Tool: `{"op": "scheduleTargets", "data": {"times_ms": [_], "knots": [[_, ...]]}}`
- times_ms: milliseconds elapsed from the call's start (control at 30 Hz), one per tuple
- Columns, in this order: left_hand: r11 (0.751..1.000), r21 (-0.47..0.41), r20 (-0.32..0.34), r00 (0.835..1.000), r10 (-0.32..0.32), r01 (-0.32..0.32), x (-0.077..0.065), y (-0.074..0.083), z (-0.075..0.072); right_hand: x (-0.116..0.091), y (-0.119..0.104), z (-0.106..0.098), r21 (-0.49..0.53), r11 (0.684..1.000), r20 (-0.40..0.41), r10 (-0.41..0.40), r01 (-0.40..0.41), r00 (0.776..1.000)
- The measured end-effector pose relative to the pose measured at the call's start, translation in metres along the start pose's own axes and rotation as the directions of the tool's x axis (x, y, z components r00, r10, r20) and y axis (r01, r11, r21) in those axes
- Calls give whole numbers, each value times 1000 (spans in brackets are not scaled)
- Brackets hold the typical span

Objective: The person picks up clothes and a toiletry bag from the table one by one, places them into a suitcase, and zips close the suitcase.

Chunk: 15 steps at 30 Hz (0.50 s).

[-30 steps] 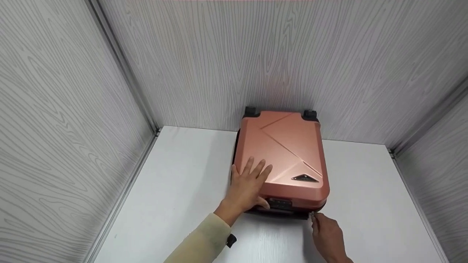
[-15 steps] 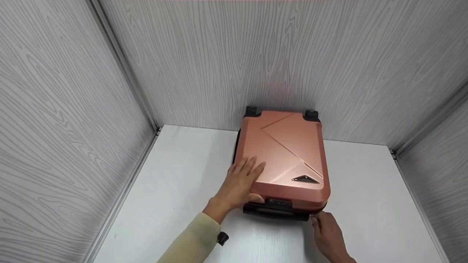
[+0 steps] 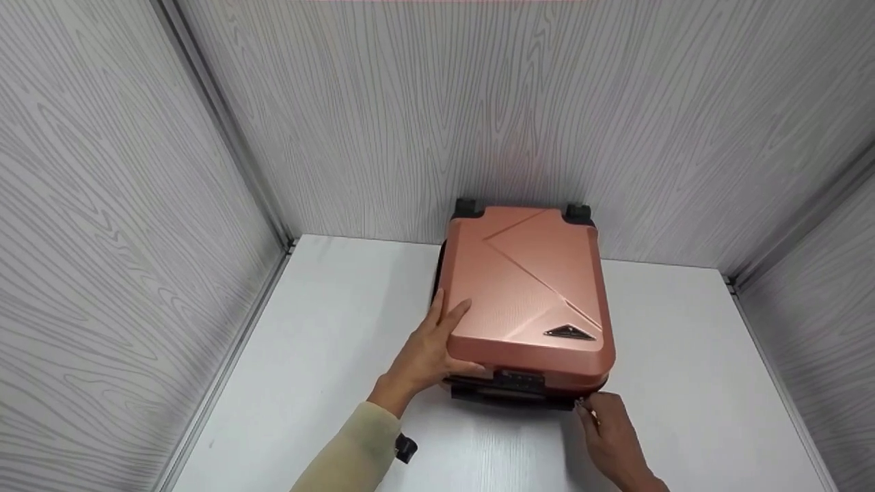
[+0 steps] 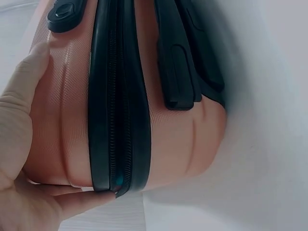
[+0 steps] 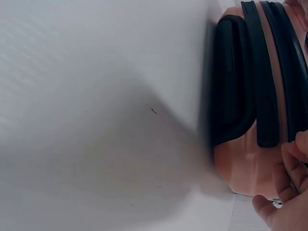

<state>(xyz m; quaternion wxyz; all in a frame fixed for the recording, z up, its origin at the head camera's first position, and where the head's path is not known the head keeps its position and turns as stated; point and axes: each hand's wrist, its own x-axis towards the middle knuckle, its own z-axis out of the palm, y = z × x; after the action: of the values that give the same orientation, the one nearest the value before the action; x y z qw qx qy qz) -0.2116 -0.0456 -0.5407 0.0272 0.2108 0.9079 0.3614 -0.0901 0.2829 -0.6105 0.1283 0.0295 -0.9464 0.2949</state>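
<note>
A rose-pink hard-shell suitcase [image 3: 526,280] lies flat on the white surface, its wheels towards the back wall and its handle side facing me. My left hand [image 3: 427,345] spans its near left corner. The thumb presses the front side beside the lock [image 3: 519,380]; the other fingers are spread over the top and left side. In the left wrist view the two toothed edges of the zipper [image 4: 115,110] stand apart, with a fingertip at the bottom corner. At the near right corner my right hand [image 3: 608,430] pinches a small, shiny zipper pull [image 3: 580,402], mostly hidden by the fingers.
A black carry handle [image 3: 509,396] juts from the suitcase's near side. Grey wood-grain panels form the back wall [image 3: 410,123], left wall [image 3: 102,239] and right wall [image 3: 820,287]. White surface [image 3: 328,328] extends on both sides of the suitcase.
My left hand has slid left from the suitcase's top to its left corner, and its fingers have moved towards the side. The right hand stays at the near right corner, almost unmoved.
</note>
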Motion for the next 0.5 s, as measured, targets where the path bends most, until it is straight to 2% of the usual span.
{"op": "scheduleTargets", "data": {"times_ms": [100,200,367,500], "knots": [[1000,-3,-13,1000,2,-2,0,1,-1,2,-5,-4,0,997,56,75,-76,996],[1000,-9,-17,1000,-1,0,1,1,-2,3,-8,-8,-1,987,109,158,-159,981],[1000,-10,-15,1000,-23,23,0,-1,0,3,-2,-8,40,980,122,191,-197,974],[1000,-21,-25,1000,-18,17,-1,-2,2,3,4,-9,116,956,131,255,-270,958]]}}
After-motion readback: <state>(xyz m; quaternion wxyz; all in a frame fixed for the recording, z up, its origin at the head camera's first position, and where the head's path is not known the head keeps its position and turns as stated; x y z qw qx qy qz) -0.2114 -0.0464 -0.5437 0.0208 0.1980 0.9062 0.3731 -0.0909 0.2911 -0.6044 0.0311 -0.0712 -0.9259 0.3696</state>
